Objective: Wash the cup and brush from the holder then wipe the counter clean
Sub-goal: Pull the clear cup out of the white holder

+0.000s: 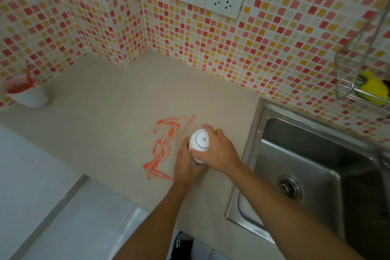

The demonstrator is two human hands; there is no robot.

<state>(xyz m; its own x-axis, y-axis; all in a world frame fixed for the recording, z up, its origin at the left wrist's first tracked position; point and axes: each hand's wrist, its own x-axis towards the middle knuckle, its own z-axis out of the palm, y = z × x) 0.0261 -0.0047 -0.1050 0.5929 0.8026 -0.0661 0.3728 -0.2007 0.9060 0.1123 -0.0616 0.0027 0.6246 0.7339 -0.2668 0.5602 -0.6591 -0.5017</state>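
We hold a white bottle [199, 144] with both grips, left hand [186, 163] steadying, right hand [217, 152] atop, probably to dispense onto the smear [163, 145].

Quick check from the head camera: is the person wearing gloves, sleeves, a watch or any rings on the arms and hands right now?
No. Both forearms are bare as far as the frame shows, with no sleeves, watch or wristband visible. The left hand and right hand are ungloved, and no rings show on the visible fingers.
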